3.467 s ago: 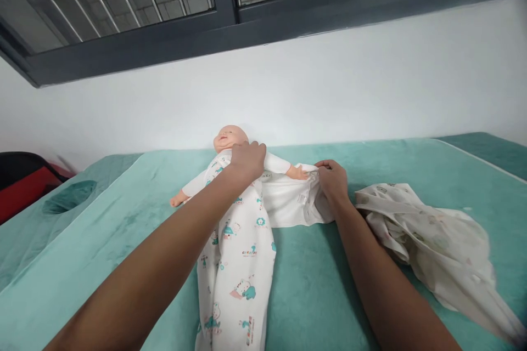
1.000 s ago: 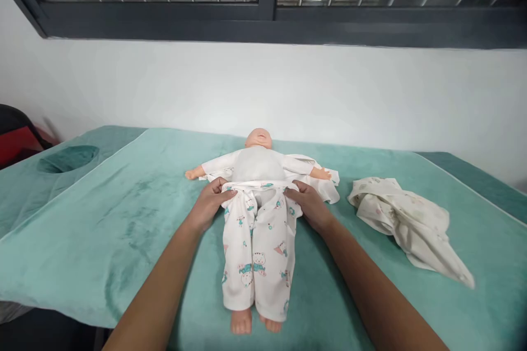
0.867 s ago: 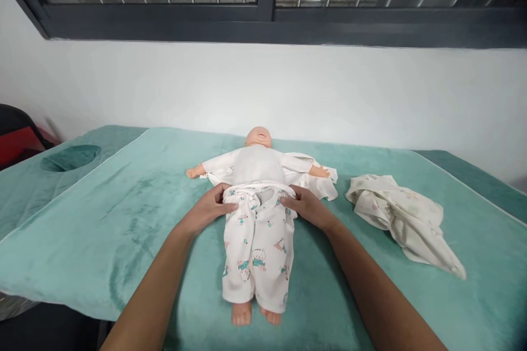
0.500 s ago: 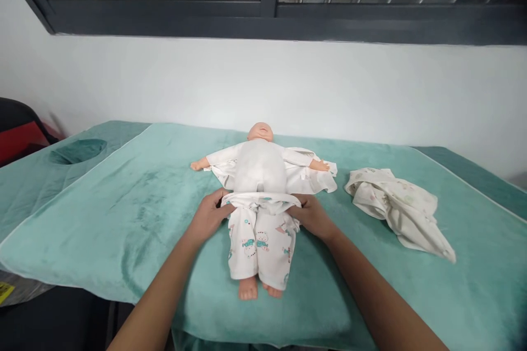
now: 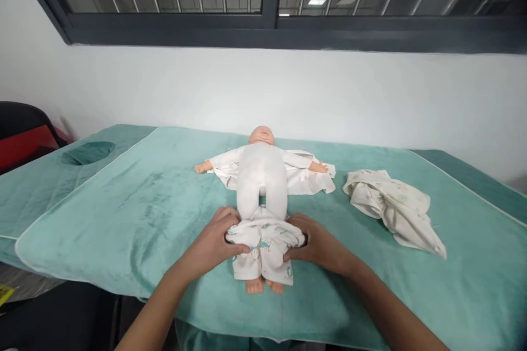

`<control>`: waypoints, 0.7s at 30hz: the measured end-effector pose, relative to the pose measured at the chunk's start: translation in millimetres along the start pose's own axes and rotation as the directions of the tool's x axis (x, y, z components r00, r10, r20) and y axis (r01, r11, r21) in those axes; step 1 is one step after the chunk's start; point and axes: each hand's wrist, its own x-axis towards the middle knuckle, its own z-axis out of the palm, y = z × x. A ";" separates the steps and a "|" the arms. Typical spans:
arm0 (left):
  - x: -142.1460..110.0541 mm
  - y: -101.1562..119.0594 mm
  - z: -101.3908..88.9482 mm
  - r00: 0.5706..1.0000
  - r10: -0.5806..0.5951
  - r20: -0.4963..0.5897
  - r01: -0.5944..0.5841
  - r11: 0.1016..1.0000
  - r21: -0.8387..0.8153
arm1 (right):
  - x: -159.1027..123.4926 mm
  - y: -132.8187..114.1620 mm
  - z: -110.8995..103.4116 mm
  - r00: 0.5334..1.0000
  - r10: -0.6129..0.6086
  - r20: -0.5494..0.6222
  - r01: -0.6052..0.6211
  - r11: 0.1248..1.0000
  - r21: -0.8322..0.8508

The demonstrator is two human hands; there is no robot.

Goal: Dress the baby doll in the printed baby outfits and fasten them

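Note:
A baby doll [image 5: 262, 170] lies on its back, head toward the wall and feet toward me. Its white cloth body and upper legs are bare. Printed white pants [image 5: 263, 244] are bunched around its lower legs, and its feet poke out below the cuffs. My left hand [image 5: 222, 236] grips the waistband at one side, thumb over the front. On the opposite side my right hand [image 5: 317, 241] holds the pants the same way. An opened white top [image 5: 307, 182] lies spread beneath the doll's back and arms.
A crumpled white printed cloth [image 5: 393, 208] lies to the right on the green-covered bed [image 5: 102, 214]. At the left end the bed has a round hole [image 5: 88, 152]. A black and red chair [image 5: 27, 137] stands beyond it. A window [image 5: 263, 22] is set in the wall behind.
Both hands have moved down toward the doll's feet, and the pants' waistband has slid from its hips to below its knees, uncovering its upper legs. The view has tilted slightly upward.

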 end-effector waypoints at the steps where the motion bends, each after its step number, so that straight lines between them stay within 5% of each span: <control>1: -0.5 1.2 2.3 0.998 -0.052 -0.029 0.051 0.998 -0.045 | -1.2 0.0 1.0 1.000 0.013 -0.007 -0.013 1.000 -0.017; 6: -1.9 12.4 14.8 0.902 -0.393 -0.180 0.311 0.880 -0.360 | 1.2 1.6 5.4 0.981 0.177 0.084 -0.195 0.889 0.414; 10: -18.2 21.0 21.6 0.911 -0.387 -0.142 0.294 0.851 -0.436 | -5.7 -3.8 5.4 0.980 0.184 0.079 -0.196 0.806 0.558; 13: -40.7 17.2 32.2 0.963 -0.262 -0.068 0.218 0.900 -0.378 | -22.6 -9.4 12.1 0.984 0.167 0.062 -0.178 0.889 0.423; 17: -70.0 5.1 60.7 0.979 -0.108 -0.173 0.078 0.983 -0.167 | -43.9 -15.5 33.5 0.990 0.128 -0.054 -0.127 0.992 0.026; 21: -90.6 15.8 79.4 0.966 -0.135 -0.219 0.099 0.981 -0.166 | -55.2 -24.4 42.0 0.996 0.068 -0.066 -0.079 0.977 -0.196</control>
